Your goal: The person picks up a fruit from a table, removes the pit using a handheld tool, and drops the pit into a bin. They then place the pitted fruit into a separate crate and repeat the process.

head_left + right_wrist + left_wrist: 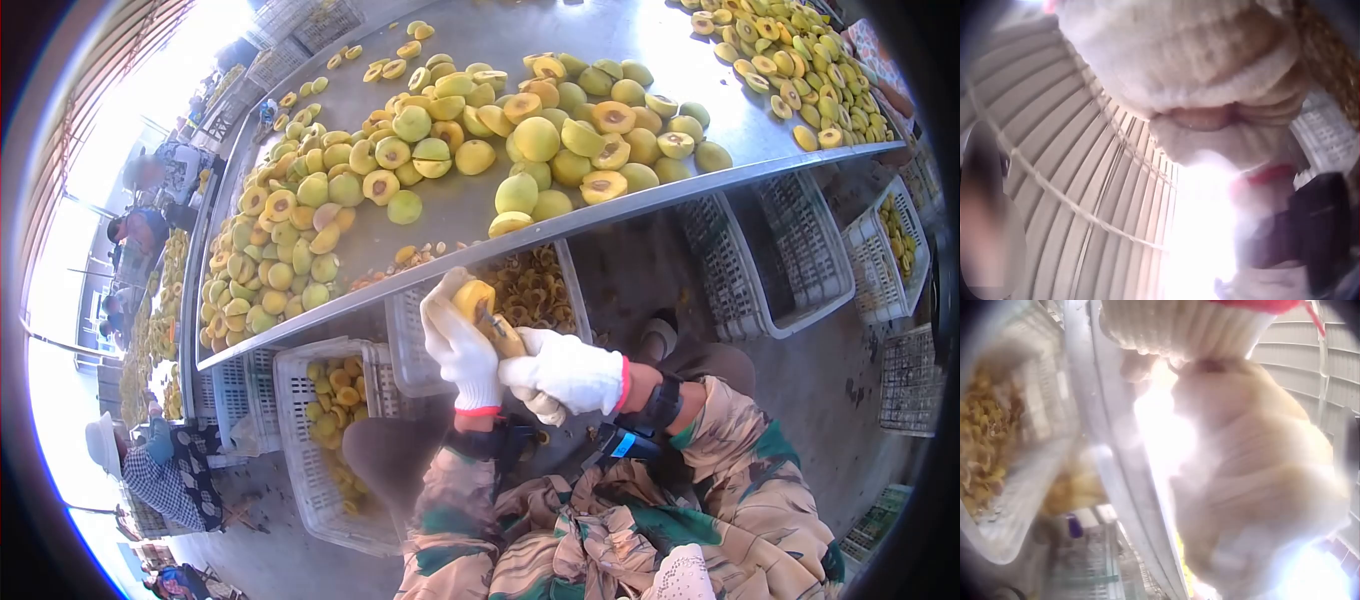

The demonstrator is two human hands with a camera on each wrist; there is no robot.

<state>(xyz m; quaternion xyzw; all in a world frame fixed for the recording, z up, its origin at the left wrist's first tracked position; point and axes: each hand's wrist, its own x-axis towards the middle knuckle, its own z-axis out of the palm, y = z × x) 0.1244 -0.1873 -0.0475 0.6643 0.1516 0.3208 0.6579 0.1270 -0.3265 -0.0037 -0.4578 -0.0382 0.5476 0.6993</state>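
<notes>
In the head view my left hand [462, 345], in a white knit glove, holds a yellow peach half [474, 298] just beyond the table's near edge. My gloved right hand [565, 375] grips a short wooden-handled pitting knife [508, 338], its metal end right at the cut face of the fruit. The two hands are close together above a white crate [405, 340]. The left wrist view shows the back of the left glove [1260, 475], with the fruit hidden. Curled fingers of the right glove [1197, 69] fill the top of the right wrist view; the knife is hidden there.
Many peach halves [411, 123] lie on the metal table [440, 225], with another heap [800, 70] far right. Beneath stand a crate of fruit [300, 440], a crate of brown scraps [570, 280] and stacked white crates [735, 270]. Other people [170, 470] sit at the left.
</notes>
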